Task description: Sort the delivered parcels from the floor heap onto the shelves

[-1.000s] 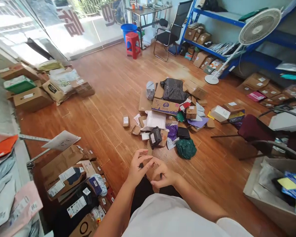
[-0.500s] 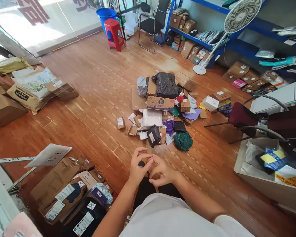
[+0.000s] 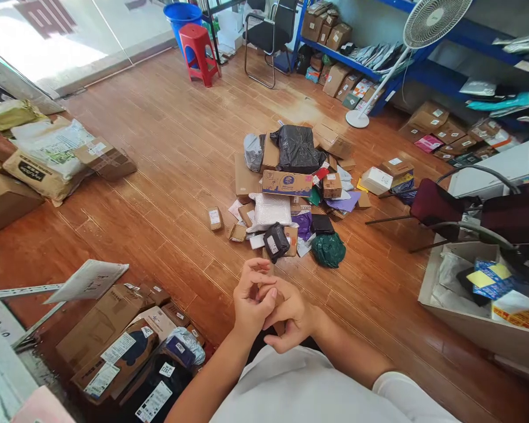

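In front of my white shirt, my left hand (image 3: 253, 296) is raised with its fingers loosely bent and apart. My right hand (image 3: 291, 311) overlaps it from the right, its fingers crossing behind the left thumb. A gap shows between the right thumb and the bent fingers. I see nothing held in either hand, though some fingertips are hidden where the hands meet. Beyond them on the floor lies a heap of parcels. Closest to my hands is a small black-wrapped parcel (image 3: 276, 241), beside a white padded parcel (image 3: 271, 211) and a green bag (image 3: 328, 249).
Labelled cardboard boxes (image 3: 99, 323) stand at the lower left. Sacks and boxes (image 3: 48, 155) lie farther left. A dark red chair (image 3: 436, 202) and an open bin (image 3: 462, 311) are on the right. A fan (image 3: 357, 118), blue shelves (image 3: 361, 64) and a red stool (image 3: 198, 50) stand farther back.
My hands have come closer together and now overlap more, with the right fingers moved in against the left hand. The view has shifted slightly; the parcels lie as before.
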`<state>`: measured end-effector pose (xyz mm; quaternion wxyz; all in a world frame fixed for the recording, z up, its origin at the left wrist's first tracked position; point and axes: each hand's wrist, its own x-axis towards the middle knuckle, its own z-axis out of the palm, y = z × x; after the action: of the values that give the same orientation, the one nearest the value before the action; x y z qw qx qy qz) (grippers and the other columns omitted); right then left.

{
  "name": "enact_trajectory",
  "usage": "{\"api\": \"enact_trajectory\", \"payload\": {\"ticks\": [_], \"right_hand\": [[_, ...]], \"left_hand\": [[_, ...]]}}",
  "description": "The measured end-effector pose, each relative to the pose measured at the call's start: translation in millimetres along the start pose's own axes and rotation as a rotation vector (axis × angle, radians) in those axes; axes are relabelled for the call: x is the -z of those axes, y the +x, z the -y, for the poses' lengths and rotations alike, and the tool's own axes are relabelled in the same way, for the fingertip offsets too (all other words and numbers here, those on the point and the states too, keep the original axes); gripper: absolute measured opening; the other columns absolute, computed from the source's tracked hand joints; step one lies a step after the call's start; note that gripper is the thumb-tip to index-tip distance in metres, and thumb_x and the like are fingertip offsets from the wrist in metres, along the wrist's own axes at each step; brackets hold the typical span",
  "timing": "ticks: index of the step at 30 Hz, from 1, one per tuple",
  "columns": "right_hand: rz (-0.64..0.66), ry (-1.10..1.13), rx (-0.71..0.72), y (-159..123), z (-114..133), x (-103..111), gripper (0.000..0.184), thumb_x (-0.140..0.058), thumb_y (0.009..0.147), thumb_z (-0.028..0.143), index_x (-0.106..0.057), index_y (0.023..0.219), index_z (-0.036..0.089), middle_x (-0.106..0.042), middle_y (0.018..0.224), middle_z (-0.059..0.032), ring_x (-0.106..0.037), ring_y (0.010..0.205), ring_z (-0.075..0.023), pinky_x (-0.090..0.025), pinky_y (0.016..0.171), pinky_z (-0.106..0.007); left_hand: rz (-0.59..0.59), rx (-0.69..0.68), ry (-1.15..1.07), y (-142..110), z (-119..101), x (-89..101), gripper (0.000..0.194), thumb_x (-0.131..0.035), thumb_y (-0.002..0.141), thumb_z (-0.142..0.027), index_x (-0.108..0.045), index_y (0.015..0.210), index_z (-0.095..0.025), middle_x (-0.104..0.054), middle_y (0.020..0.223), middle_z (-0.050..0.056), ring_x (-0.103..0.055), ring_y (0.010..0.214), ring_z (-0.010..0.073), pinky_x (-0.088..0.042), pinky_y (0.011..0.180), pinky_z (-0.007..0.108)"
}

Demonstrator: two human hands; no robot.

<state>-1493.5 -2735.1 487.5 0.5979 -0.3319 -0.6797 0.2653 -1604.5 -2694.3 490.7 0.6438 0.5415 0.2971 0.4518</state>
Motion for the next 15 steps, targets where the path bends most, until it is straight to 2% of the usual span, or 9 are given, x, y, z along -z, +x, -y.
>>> {"api": "enact_trajectory", "payload": {"ticks": [3,9,15], "right_hand": [[-0.032,0.008,0.014,7,4,1,0.017,-0.071,0.070,0.032,-0.060,0.064,0.021,-0.058,0.078,-0.0033,-0.058,0.079,-0.0175,-0.050,0.071,-0.034],[-0.057,-0.066,-0.044,12,8,8,0.022,-0.069,0.072,0.037,-0.058,0.062,0.021,-0.056,0.075,-0.0034,-0.056,0.079,-0.0182,-0.047,0.070,-0.034],[-0.082,-0.107,-0.064,14,5,15,0.026,-0.067,0.072,0.039,-0.055,0.058,0.021,-0.050,0.074,-0.0026,-0.051,0.074,-0.0169,-0.043,0.066,-0.033]], "left_hand": [[-0.009,-0.018,-0.018,4,-6,-4.7,0.010,-0.068,0.082,-0.022,-0.068,0.091,-0.027,-0.056,0.117,0.004,-0.053,0.111,0.0191,-0.044,0.099,0.037],[-0.017,-0.028,-0.034,15,-9,-12.1,0.005,-0.068,0.083,-0.022,-0.067,0.087,-0.025,-0.055,0.110,0.003,-0.053,0.106,0.0171,-0.043,0.095,0.033],[-0.030,-0.019,-0.069,25,-9,-21.2,0.003,-0.067,0.084,-0.022,-0.065,0.085,-0.025,-0.054,0.107,0.002,-0.052,0.102,0.0159,-0.043,0.094,0.031]]}}
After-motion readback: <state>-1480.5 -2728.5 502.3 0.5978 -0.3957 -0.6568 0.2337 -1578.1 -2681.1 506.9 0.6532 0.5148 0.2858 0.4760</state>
